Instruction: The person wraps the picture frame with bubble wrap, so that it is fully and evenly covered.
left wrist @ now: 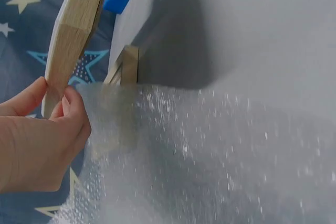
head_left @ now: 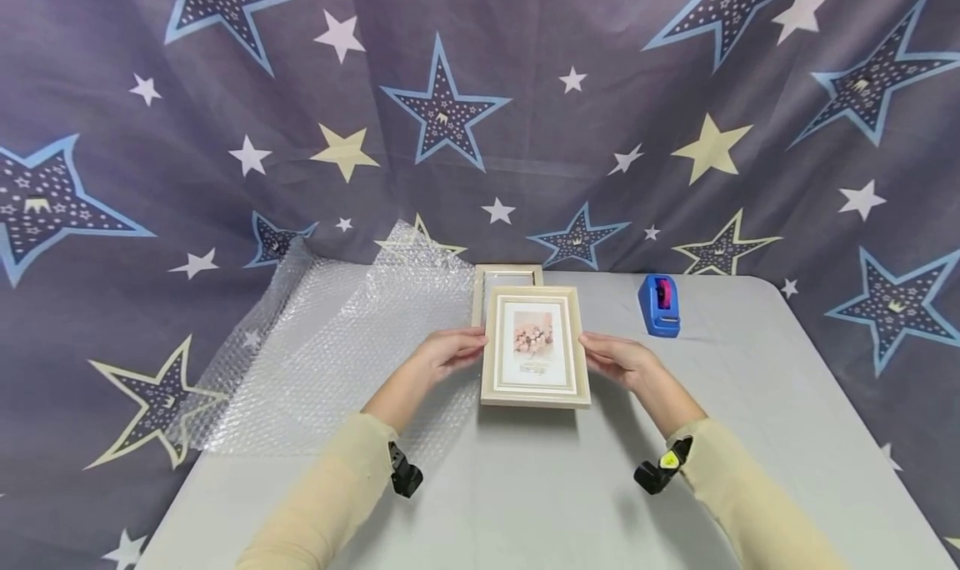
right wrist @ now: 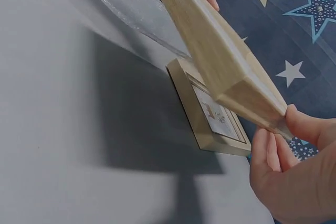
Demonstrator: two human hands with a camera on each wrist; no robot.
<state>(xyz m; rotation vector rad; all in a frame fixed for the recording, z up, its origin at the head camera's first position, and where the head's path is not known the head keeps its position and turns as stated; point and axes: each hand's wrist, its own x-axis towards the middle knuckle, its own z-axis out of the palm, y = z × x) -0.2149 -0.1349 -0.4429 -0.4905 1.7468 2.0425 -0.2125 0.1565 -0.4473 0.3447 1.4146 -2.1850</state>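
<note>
Both hands hold up a cream picture frame [head_left: 534, 391] with a floral print inside, tilted toward the head camera. My left hand [head_left: 452, 350] pinches its left side between thumb and fingers; my right hand [head_left: 617, 359] pinches the right side the same way. In the right wrist view the raised frame [right wrist: 210, 51] hangs over the table and casts a broad shadow. Behind it, a second cream frame [head_left: 507, 268] lies on the table, partly hidden by the held one. That lying frame [right wrist: 187, 108] shows a picture in the right wrist view.
A large sheet of bubble wrap [head_left: 352, 345] covers the left of the table [head_left: 750, 437], reaching over its left edge. A blue tape dispenser [head_left: 660, 306] with a pink core stands at the back right. A star-patterned curtain [head_left: 540, 153] hangs behind.
</note>
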